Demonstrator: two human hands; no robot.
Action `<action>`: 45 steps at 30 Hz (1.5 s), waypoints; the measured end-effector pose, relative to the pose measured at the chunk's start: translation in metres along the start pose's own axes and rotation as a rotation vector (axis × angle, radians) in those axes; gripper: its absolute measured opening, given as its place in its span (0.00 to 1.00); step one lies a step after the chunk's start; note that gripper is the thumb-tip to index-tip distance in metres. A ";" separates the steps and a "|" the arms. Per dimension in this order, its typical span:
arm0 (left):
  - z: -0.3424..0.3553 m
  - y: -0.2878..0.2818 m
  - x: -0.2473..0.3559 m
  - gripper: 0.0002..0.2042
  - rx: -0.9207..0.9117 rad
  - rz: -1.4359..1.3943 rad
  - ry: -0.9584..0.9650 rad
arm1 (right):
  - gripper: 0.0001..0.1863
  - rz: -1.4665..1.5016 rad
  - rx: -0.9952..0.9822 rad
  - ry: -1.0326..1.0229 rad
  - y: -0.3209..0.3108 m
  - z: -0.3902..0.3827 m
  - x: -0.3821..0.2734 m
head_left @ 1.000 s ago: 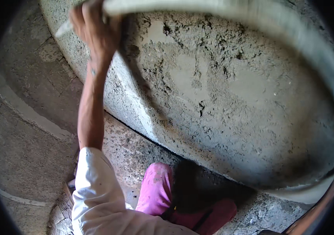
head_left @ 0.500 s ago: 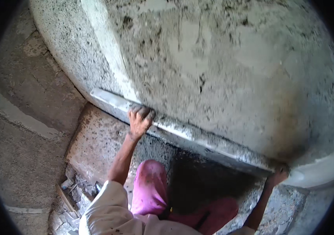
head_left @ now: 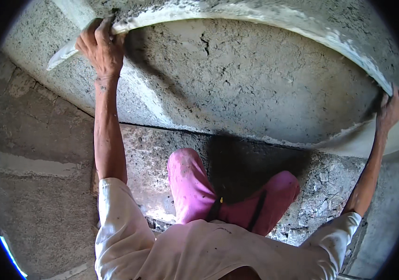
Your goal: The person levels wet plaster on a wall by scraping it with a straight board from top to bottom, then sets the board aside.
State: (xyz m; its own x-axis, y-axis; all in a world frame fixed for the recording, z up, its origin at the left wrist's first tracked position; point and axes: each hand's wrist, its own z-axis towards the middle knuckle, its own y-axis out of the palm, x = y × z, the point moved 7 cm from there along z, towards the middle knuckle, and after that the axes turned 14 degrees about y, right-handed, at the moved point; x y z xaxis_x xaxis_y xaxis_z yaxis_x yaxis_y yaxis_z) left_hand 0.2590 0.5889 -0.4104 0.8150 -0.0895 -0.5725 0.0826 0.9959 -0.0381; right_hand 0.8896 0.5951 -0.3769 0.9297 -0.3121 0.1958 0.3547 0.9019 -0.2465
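A long pale straightedge (head_left: 274, 22), smeared with mortar, lies across the grey plastered wall (head_left: 255, 84); it looks bowed at the rim of the view. Near its left end, my left hand (head_left: 101, 49) is closed over the bar, fingers on its upper edge. My right hand (head_left: 391, 109) grips the far right end, its fingers partly hidden. Below the bar the plaster is rough, with small pits and a dark gouge. A smooth lighter band (head_left: 143, 93) runs down the wall near my left forearm.
At the wall's foot runs a mortar-spattered ledge (head_left: 143, 154), with my pink-trousered knees in front of it. Broken rubble (head_left: 316, 210) lies right of my knee. To the left stands a brown rough wall (head_left: 36, 200) with a pale strip across it.
Both hands have moved up the wall with the straightedge, from near its foot to high in the view. My arms are now stretched farther out, and the plaster below the bar is exposed.
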 end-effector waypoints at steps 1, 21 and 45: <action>-0.010 0.004 0.004 0.20 -0.021 0.010 -0.018 | 0.20 -0.007 0.027 -0.043 0.004 -0.004 -0.005; -0.262 0.024 0.189 0.25 -0.461 -0.316 -0.249 | 0.09 0.266 -0.372 0.257 0.085 -0.290 -0.066; -0.219 -0.012 0.188 0.26 -0.579 -0.011 -0.678 | 0.23 0.234 -0.190 0.182 0.023 -0.274 -0.092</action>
State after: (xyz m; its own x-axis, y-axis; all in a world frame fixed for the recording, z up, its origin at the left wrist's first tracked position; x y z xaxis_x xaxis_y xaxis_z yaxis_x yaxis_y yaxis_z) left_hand 0.2858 0.5638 -0.6976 0.9952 0.0932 0.0314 -0.0603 0.8307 -0.5534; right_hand 0.8397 0.5631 -0.6608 0.9844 -0.1673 -0.0545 0.1268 0.8891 -0.4399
